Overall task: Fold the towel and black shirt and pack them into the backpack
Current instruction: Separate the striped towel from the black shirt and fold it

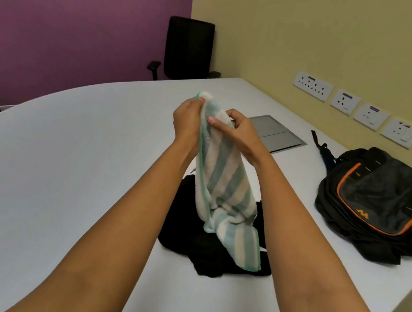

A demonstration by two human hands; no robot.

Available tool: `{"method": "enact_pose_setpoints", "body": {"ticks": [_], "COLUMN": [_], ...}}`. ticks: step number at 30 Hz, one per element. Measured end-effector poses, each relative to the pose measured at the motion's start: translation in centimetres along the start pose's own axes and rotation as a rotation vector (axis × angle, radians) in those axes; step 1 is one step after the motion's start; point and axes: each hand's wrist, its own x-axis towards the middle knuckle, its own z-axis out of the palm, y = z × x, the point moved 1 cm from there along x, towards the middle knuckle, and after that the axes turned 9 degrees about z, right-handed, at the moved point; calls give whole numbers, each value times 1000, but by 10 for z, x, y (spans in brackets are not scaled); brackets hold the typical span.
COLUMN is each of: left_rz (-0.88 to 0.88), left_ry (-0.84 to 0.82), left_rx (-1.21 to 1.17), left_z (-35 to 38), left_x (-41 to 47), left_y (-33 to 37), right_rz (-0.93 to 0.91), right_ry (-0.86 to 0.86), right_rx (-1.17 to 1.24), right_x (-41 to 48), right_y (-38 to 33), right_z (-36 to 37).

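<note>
From my screen I see both hands held up in front, close together. The left hand [187, 119] pinches the top corner of the towel [224, 185], its fingers curled tight on the cloth. The right hand [237, 131] grips the top of the towel just beside it, with the thumb pressed on the stripes.

The towel has blue-green and white stripes and a green edge. It hangs down from the hands, and its low end looks to rest on the black shirt [188, 238]. The black shirt sits in a messy heap on the white counter [66, 162].

The backpack [383, 202] lies on the counter to the right, well apart from the shirt. It is black with an orange line, and I cannot tell if it is zipped shut.

A grey flap [275, 134] is set in the counter behind the hands. White plug plates [312, 85] are on the yellow wall, and a black chair [188, 50] stands at the far end.
</note>
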Motion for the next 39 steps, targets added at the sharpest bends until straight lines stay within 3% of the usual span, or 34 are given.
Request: {"method": "enact_pose_setpoints", "body": {"ticks": [7, 13, 18, 23, 26, 30, 34, 39], "left_rz": [-150, -106, -18, 60, 182, 297, 359, 382], "left_ry": [193, 336, 373, 376, 407, 401, 310, 380], "left_rx": [-328, -402, -265, -89, 27, -9, -164, -105], "left_z": [-63, -131, -186, -228, -246, -251, -254, -272], "left_x": [19, 50, 93, 125, 144, 178, 198, 191], "left_y": [56, 95, 105, 107, 123, 157, 172, 154], "right_rz": [87, 136, -11, 53, 58, -95, -246, -149], "right_ry": [35, 153, 321, 270, 481, 570, 565, 439], "right_rx": [-384, -617, -438, -77, 50, 167, 167, 194], "right_x": [-11, -25, -12, 6, 27, 62, 82, 80], "right_y": [-7, -28, -66, -83, -107, -158, -181, -144], "right_z": [1, 2, 34, 77, 97, 119, 136, 159]}}
